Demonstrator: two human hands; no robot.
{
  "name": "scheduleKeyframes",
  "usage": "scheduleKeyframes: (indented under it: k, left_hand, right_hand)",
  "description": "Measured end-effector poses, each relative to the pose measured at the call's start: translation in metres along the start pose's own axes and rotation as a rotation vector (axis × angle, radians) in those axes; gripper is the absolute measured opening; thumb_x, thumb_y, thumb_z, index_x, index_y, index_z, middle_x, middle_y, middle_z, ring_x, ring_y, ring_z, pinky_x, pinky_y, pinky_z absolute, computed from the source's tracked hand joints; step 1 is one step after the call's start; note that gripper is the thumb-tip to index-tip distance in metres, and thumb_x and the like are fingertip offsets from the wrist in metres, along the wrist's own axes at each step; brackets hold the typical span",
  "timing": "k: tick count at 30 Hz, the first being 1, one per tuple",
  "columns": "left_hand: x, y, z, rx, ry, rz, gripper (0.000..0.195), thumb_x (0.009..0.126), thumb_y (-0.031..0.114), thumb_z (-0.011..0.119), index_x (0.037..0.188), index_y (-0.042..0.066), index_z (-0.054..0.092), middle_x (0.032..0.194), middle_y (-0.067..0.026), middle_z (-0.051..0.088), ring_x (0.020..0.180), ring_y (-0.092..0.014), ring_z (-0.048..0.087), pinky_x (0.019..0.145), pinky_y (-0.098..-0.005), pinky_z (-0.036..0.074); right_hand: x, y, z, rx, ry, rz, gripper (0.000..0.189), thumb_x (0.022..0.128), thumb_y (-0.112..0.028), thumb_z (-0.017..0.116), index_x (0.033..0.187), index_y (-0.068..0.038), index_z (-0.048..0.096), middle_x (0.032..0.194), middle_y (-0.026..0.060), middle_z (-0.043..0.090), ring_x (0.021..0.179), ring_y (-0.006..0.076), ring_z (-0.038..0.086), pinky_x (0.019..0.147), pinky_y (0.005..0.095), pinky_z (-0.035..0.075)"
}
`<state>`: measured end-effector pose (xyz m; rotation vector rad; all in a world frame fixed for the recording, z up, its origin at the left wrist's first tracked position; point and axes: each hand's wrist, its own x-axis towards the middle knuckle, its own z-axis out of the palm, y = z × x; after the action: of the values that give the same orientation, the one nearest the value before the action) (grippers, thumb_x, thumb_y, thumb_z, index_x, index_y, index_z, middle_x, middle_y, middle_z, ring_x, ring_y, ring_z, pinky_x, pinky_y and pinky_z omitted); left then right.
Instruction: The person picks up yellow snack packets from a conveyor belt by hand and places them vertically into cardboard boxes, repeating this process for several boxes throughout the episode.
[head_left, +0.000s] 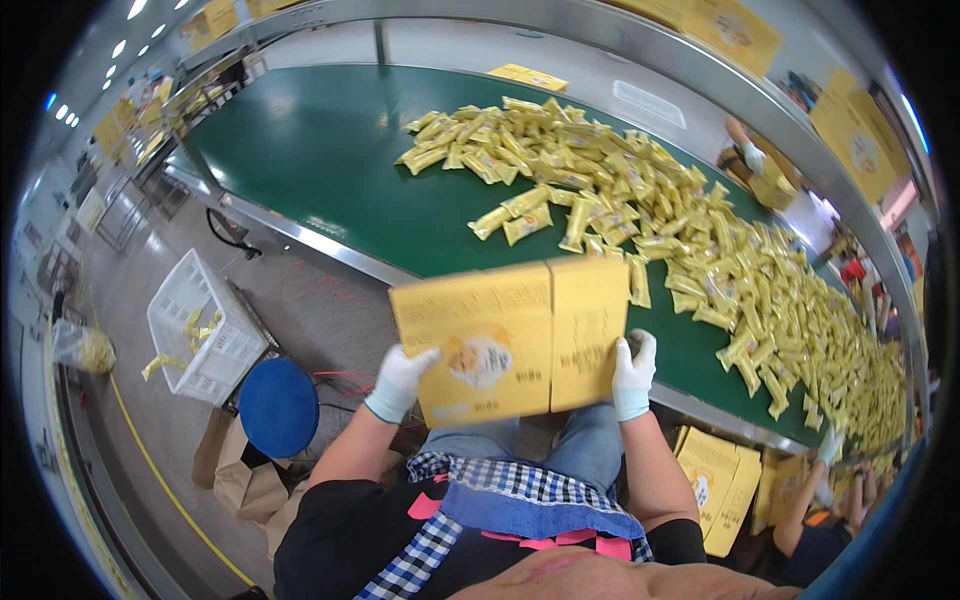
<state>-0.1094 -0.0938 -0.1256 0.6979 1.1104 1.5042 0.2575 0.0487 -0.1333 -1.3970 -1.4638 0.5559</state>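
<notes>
A yellow printed cardboard carton (487, 352) is held up over my lap, its two printed panels facing me. My left hand (403, 375), in a white glove, grips its left edge with the thumb on the front panel. On the right edge my gloved right hand (634, 373) holds the smaller panel; some fingers are hidden behind it. Beyond the carton a green conveyor belt (322, 150) carries a large heap of yellow wrapped snack packets (652, 195), with a few packets (521, 214) apart from the pile.
A white plastic crate (217, 352) with some wrappers stands left, beside a blue round stool (279, 407). Flat yellow cartons (716, 480) lean under the belt at right. A co-worker's gloved hand (831, 444) reaches to the heap. A metal rail (675, 56) arches above the belt.
</notes>
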Motion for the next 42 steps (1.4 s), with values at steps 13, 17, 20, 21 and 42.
scheduleKeyframes:
  k: [13, 17, 20, 21, 42]
  left_hand:
    - [0.232, 0.076, -0.122, 0.892, 0.778, 0.46, 0.041, 0.096, 0.021, 0.067, 0.131, 0.001, 0.063, 0.119, -0.022, 0.07, 0.113, -0.034, 0.068, 0.098, -0.0375, 0.051]
    - [0.321, 0.063, -0.187, 0.841, 0.736, 0.502, 0.041, 0.097, 0.02, 0.068, 0.132, -0.001, 0.063, 0.124, -0.0194, 0.07, 0.118, -0.031, 0.066, 0.102, -0.0359, 0.05]
    - [0.39, 0.075, -0.187, 0.84, 0.748, 0.512, 0.041, 0.098, 0.022, 0.068, 0.131, 0.0, 0.064, 0.121, -0.0182, 0.071, 0.113, -0.029, 0.068, 0.1, -0.0355, 0.051]
    - [0.413, 0.081, -0.192, 0.856, 0.758, 0.529, 0.04, 0.098, 0.023, 0.068, 0.131, 0.001, 0.064, 0.118, -0.018, 0.072, 0.111, -0.028, 0.069, 0.099, -0.0354, 0.051]
    - [0.65, 0.056, 0.008, 0.432, -0.021, 0.069, 0.042, 0.094, 0.036, 0.072, 0.118, 0.001, 0.07, 0.106, -0.0069, 0.073, 0.089, -0.017, 0.067, 0.077, -0.032, 0.054]
  right_hand:
    - [0.112, 0.03, 0.18, -0.843, -0.731, -0.482, 0.073, 0.092, -0.042, 0.063, 0.147, 0.002, 0.043, 0.155, 0.0262, 0.04, 0.144, 0.0426, 0.036, 0.118, 0.0525, 0.031]
    - [0.128, 0.008, 0.204, -0.757, -0.763, -0.587, 0.076, 0.094, -0.046, 0.058, 0.151, 0.002, 0.039, 0.159, 0.0259, 0.033, 0.149, 0.0427, 0.028, 0.123, 0.0557, 0.019]
    - [0.135, 0.006, 0.203, -0.783, -0.813, -0.527, 0.079, 0.093, -0.048, 0.058, 0.151, 0.001, 0.038, 0.161, 0.0262, 0.031, 0.15, 0.0433, 0.027, 0.123, 0.056, 0.016]
    - [0.136, 0.003, 0.204, -0.787, -0.824, -0.516, 0.08, 0.093, -0.048, 0.058, 0.152, 0.001, 0.038, 0.161, 0.0263, 0.03, 0.15, 0.0435, 0.026, 0.124, 0.0562, 0.016]
    - [0.152, 0.001, 0.2, -0.603, -0.886, -0.428, 0.076, 0.087, -0.044, 0.067, 0.143, 0.003, 0.049, 0.152, 0.0299, 0.039, 0.143, 0.0467, 0.034, 0.118, 0.0601, 0.024]
